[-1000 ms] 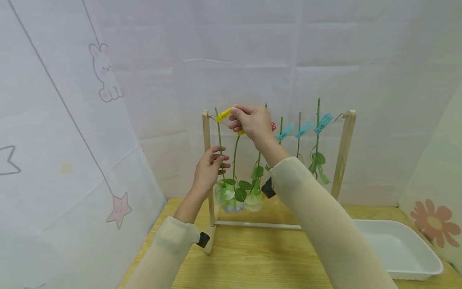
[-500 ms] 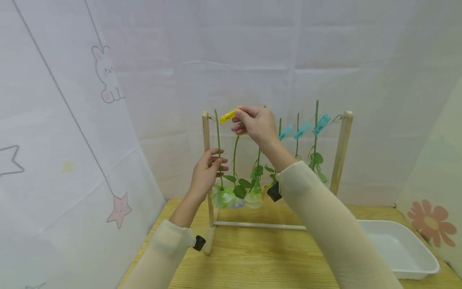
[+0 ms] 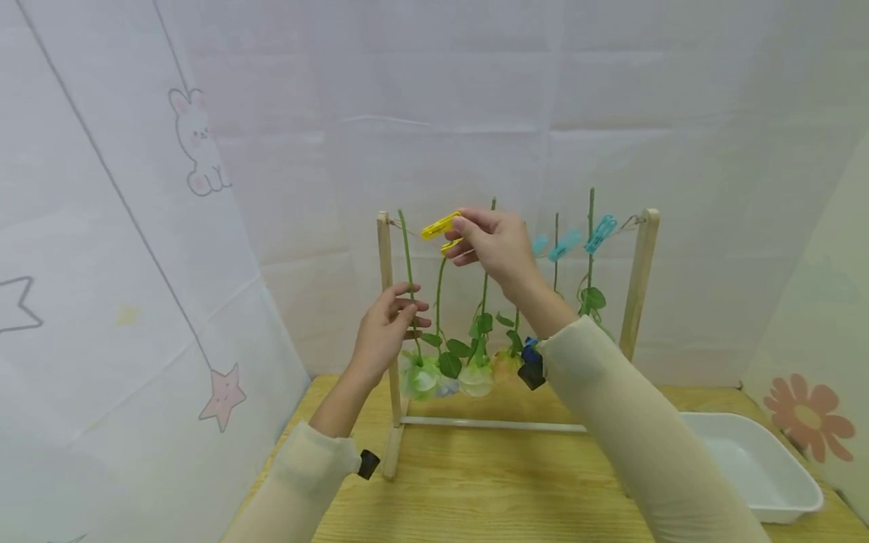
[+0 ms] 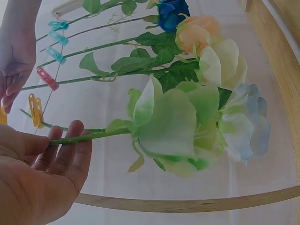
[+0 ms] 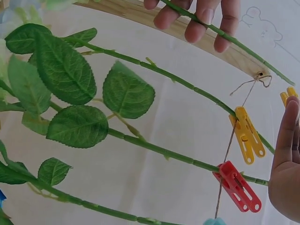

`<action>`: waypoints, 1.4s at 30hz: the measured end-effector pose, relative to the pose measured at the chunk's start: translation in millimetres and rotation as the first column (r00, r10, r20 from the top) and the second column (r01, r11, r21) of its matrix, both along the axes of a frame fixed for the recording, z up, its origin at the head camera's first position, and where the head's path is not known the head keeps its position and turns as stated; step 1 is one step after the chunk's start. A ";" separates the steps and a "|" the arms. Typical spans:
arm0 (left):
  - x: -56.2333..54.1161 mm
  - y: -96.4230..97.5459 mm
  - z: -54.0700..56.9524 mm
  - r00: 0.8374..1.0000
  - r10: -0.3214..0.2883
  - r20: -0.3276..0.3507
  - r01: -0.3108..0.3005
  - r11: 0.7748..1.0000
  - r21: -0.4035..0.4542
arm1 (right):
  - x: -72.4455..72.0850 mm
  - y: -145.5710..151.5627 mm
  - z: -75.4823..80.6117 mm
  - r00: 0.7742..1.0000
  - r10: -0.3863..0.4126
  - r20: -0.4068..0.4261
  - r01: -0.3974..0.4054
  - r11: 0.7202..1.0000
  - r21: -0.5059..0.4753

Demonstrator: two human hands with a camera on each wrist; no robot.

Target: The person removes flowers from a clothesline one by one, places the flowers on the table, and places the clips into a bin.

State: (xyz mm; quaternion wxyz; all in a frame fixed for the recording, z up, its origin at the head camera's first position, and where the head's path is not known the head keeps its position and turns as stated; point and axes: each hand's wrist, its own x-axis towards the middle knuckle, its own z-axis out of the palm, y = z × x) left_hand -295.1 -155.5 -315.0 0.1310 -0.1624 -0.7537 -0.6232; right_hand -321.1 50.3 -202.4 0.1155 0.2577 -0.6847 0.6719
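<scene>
Stem [image 3: 405,243] pinched in left hand [image 3: 383,332], peg [image 3: 440,225] in right hand [image 3: 501,247]; too slack a pinch could let the stem drop.

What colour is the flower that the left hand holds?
Pale green and white; the flower shows best in the left wrist view.

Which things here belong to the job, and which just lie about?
In use:
left hand, holding pale green flower
right hand, pinching yellow plastic clothespin
thin brown twine
pale wooden frame
turquoise plastic clothespins

Apparently idle:
white rectangular tray
pale printed backdrop
</scene>
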 end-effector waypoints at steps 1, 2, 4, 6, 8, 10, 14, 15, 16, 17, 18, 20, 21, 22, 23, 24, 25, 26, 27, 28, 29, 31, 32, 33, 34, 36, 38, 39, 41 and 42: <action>0.9 0.0 -0.1 1.000 -0.006 -0.001 0.006 1.000 0.000 | 0.8 1.2 -1.0 1.000 0.003 -0.002 -0.003 1.000 0.007; 1.7 -0.1 -0.3 1.000 -0.012 -0.001 0.012 1.000 0.000 | 1.5 2.4 -1.9 1.000 0.007 -0.004 -0.007 1.000 0.015; 3.5 -0.1 -1.0 1.000 -0.019 -0.002 0.019 1.000 0.003 | 3.5 4.9 -4.2 1.000 0.010 -0.005 -0.010 0.999 0.033; 5.1 -0.1 -1.8 1.000 -0.028 -0.006 0.028 1.000 0.004 | 5.4 7.4 -6.8 1.000 0.013 -0.006 -0.013 0.999 0.048; 6.4 -0.3 -2.5 0.999 -0.037 -0.015 0.037 0.999 0.004 | 7.0 10.1 -9.5 1.000 0.020 -0.008 -0.019 0.998 0.058; 7.6 -0.5 -3.4 0.999 -0.046 -0.024 0.046 0.999 0.004 | 8.4 12.7 -12.5 1.000 0.028 -0.006 -0.027 0.998 0.065; 11.0 -0.5 -4.3 0.997 -0.064 -0.040 0.065 0.998 0.017 | 12.8 17.0 -17.6 0.999 0.046 -0.019 -0.044 0.995 0.095; 11.7 -0.3 -4.6 0.997 -0.069 -0.042 0.070 0.997 0.022 | 14.0 18.1 -18.9 0.998 0.051 -0.025 -0.048 0.993 0.104; 12.8 0.0 -4.6 0.996 -0.075 -0.043 0.076 0.997 0.031 | 15.6 19.1 -20.0 0.998 0.055 -0.031 -0.051 0.992 0.111; 13.4 0.3 -4.9 0.996 -0.081 -0.043 0.083 0.996 0.037 | 17.1 20.3 -21.2 0.998 0.060 -0.034 -0.056 0.992 0.116; 13.8 0.7 -5.4 0.995 -0.088 -0.044 0.089 0.995 0.043 | 18.3 21.6 -22.5 0.997 0.064 -0.037 -0.059 0.991 0.122; 14.9 1.6 -6.2 0.994 -0.099 -0.042 0.101 0.994 0.048 | 20.9 23.9 -25.2 0.997 0.072 -0.032 -0.067 0.989 0.128; 15.4 2.0 -6.9 0.994 -0.106 -0.041 0.108 0.993 0.054 | 22.0 25.3 -26.7 0.997 0.075 -0.027 -0.071 0.989 0.131; 16.2 2.5 -7.5 0.993 -0.108 -0.040 0.110 0.993 0.052 | 23.1 26.7 -28.1 0.997 0.078 -0.020 -0.075 0.988 0.135; 16.7 2.9 -8.2 0.993 -0.110 -0.041 0.112 0.993 0.047 | 24.3 28.1 -29.8 0.997 0.082 -0.014 -0.079 0.988 0.136; 17.5 3.2 -8.7 0.993 -0.113 -0.041 0.114 0.993 0.042 | 25.2 29.5 -31.6 0.996 0.084 -0.006 -0.083 0.987 0.137; 18.5 3.6 -9.2 0.993 -0.114 -0.040 0.116 0.993 0.037 | 26.4 31.0 -33.5 0.996 0.088 0.004 -0.088 0.987 0.135; 19.5 3.9 -10.0 0.992 -0.120 -0.040 0.121 0.992 0.036 | 27.4 32.5 -35.5 0.996 0.092 0.011 -0.093 0.987 0.133; 20.6 4.1 -10.6 0.992 -0.122 -0.040 0.124 0.992 0.032 | 27.8 34.2 -37.7 0.995 0.100 0.014 -0.101 0.987 0.129; 21.7 4.1 -11.3 0.991 -0.125 -0.039 0.126 0.992 0.024 | 28.2 35.9 -40.1 0.994 0.109 0.015 -0.110 0.986 0.123; 22.7 4.4 -12.1 0.991 -0.129 -0.038 0.130 0.991 0.020 | 28.5 37.7 -42.8 0.993 0.119 0.016 -0.120 0.986 0.117; 24.4 5.0 -14.3 0.989 -0.142 -0.035 0.142 0.990 0.013 | 29.2 41.6 -48.2 0.990 0.140 0.010 -0.140 0.984 0.113; 25.2 5.3 -15.7 0.989 -0.147 -0.034 0.147 0.989 0.006 | 29.6 43.5 -51.1 0.989 0.149 0.006 -0.149 0.983 0.112; 26.0 5.8 -17.1 0.988 -0.150 -0.034 0.150 0.989 -0.003 | 29.9 45.5 -54.1 0.988 0.156 0.004 -0.155 0.981 0.113; 26.6 6.2 -18.7 0.988 -0.154 -0.034 0.153 0.988 -0.010 | 30.7 47.4 -57.1 0.987 0.159 0.007 -0.159 0.981 0.113; 27.9 6.7 -22.4 0.986 -0.161 -0.034 0.161 0.987 -0.017 | 32.4 51.0 -63.4 0.987 0.162 0.015 -0.162 0.980 0.116; 29.6 6.8 -26.1 0.986 -0.165 -0.035 0.164 0.986 -0.021 | 34.2 54.4 -69.2 0.987 0.159 0.029 -0.162 0.980 0.117; 30.2 6.9 -28.1 0.986 -0.164 -0.038 0.163 0.986 -0.025 | 35.2 56.3 -72.0 0.987 0.159 0.037 -0.162 0.980 0.117; 31.7 7.0 -32.2 0.987 -0.153 -0.048 0.151 0.988 -0.042 | 37.9 60.0 -76.9 0.986 0.157 0.053 -0.162 0.980 0.115; 32.4 7.1 -34.1 0.988 -0.145 -0.057 0.142 0.988 -0.055 | 39.2 61.9 -79.2 0.986 0.156 0.057 -0.161 0.980 0.113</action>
